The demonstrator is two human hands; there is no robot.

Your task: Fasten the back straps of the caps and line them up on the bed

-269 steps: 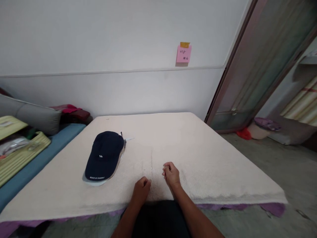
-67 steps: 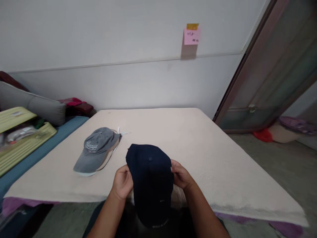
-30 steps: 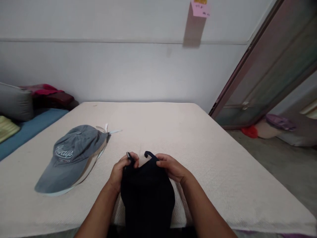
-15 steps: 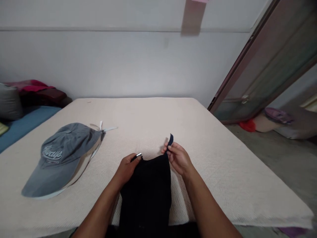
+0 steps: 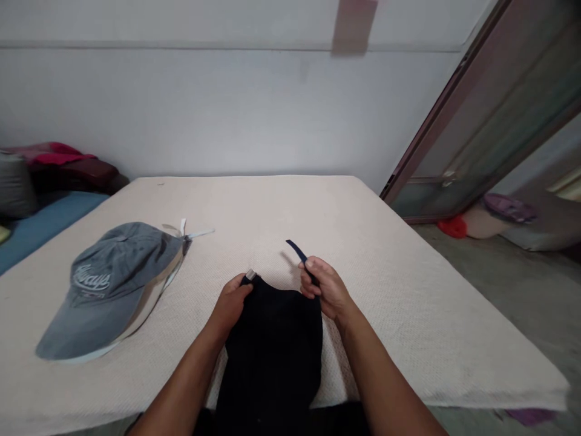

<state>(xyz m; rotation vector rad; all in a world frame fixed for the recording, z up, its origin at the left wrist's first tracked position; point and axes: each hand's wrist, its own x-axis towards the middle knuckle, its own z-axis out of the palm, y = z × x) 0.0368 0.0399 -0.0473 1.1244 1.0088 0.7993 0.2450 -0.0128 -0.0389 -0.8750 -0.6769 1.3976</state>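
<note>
The dark cap (image 5: 275, 345) is to the right of the grey cap (image 5: 118, 272). The left hand (image 5: 231, 303), nearer the grey cap, pinches the dark cap's rim beside a metal clasp (image 5: 250, 275), thumb uppermost; the right hand (image 5: 327, 289), farther from the grey cap, curls closed around the strap (image 5: 296, 249). Both forearms slant inward.

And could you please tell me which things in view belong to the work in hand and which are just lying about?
In the work: dark cap; its strap, in the right hand; its metal clasp, at the left hand.
Apparently just lying about: grey cap; grey cushion; pink cloth; red item.
</note>
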